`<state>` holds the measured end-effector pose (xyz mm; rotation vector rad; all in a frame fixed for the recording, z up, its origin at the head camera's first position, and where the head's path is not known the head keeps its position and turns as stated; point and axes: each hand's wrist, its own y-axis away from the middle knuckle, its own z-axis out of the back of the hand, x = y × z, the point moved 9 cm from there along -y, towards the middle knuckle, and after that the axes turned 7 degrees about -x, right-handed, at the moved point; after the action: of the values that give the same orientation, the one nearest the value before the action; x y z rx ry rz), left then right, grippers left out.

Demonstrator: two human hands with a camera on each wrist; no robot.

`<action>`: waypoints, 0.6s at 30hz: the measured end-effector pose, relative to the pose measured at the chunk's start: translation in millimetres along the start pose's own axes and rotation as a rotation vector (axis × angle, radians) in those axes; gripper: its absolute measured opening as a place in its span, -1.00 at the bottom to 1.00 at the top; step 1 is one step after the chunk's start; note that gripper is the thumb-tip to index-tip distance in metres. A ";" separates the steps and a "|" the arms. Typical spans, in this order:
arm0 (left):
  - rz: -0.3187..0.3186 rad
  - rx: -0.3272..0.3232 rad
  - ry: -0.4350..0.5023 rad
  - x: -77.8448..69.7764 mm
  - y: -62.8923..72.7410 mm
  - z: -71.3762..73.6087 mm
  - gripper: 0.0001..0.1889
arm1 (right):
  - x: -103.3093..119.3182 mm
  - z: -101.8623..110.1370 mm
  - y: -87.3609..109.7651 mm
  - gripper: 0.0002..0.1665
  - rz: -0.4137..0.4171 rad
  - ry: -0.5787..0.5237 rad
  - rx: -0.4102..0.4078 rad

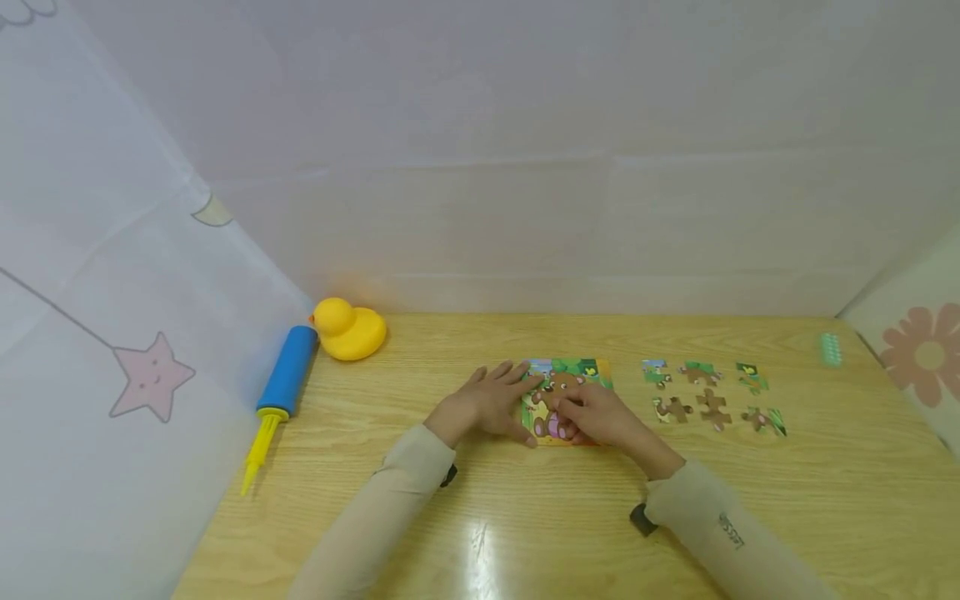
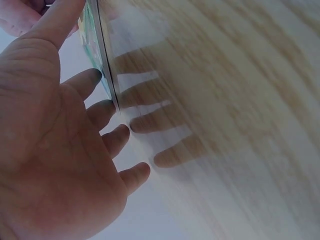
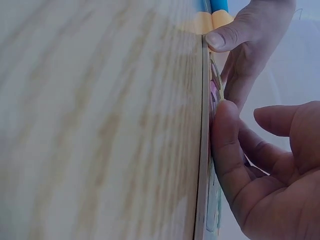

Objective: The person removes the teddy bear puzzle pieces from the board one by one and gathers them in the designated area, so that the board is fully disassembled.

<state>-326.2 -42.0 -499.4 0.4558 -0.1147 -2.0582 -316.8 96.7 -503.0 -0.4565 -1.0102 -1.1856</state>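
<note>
Head view: one bear jigsaw lies under the spread left hand and bent right hand; six loose pieces lie right of it. Left wrist view: fingers fanned at its edge. Right wrist view: right fingers touch it, thumb apart.

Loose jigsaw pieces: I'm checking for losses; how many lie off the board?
6: back-left piece, back-middle piece, back-right piece, front-left piece, front-middle piece, front-right piece. The left hand or right hand may hide more.

Behind my hands, I'm wearing beige sleeves; black pieces are showing beside both cuffs, dark lettering marking the right sleeve.
</note>
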 end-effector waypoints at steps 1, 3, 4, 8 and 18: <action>-0.001 -0.001 0.000 -0.2 -0.1 0.0 0.14 | -0.6 0.2 0.4 -0.62 -0.002 -0.005 -0.003; -0.004 -0.007 0.000 -0.3 0.0 -0.3 0.13 | -1.8 0.5 0.9 -0.61 -0.006 -0.016 -0.006; -0.004 -0.009 0.001 0.0 -0.1 -0.2 0.14 | -1.6 0.7 1.1 -0.62 -0.005 -0.022 -0.007; -0.001 -0.012 0.003 1.6 0.0 -0.8 0.14 | -2.2 1.4 1.7 -0.66 -0.024 -0.055 -0.022; -0.003 -0.004 0.016 1.5 1.1 -0.3 0.13 | -3.6 -1.0 -4.9 -0.90 -0.028 -0.055 -0.072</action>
<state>-325.9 -43.8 -499.8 0.4699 -0.1003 -2.0567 -321.0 96.1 -507.5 -0.5358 -1.0266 -1.2432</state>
